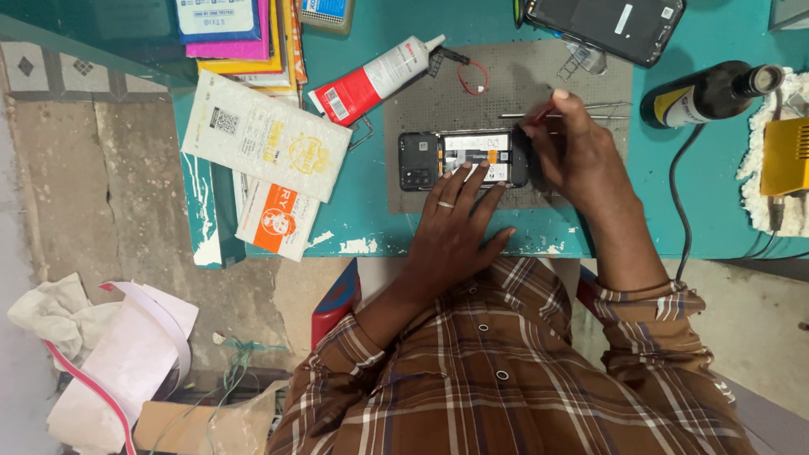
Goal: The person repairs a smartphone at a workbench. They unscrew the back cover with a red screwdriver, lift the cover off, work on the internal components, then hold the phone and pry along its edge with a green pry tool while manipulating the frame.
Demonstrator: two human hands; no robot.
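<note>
— Phone, where is it?

— Opened, back cover off, lying flat on the grey work mat near the front edge of my teal table. Its camera end points to my left, and the white and black parts inside are bare.

— What is your left hand doing?

— My left hand lies flat and released, palm down, with the fingers spread onto the near edge of the phone to steady it. It grasps nothing. There is a ring on one finger.

— And the right?

— My right hand sits at the phone's right end, fingers clenched around a thin red-handled tool. The tip comes down by the phone's upper right corner, though my hand hides just where it touches.

— What else is around you?

— Metal tweezers lie on the mat just behind my right hand. A red and white glue tube lies tilted at the mat's left back corner, with a small red wire loop beside it. A second phone, dark and face down, rests at the back of the table. To my right stand a dark bottle on its side and a yellow device on white padding, with a black cable running down past them. On the left, a white packet and an orange and white packet overhang the table's edge.
</note>
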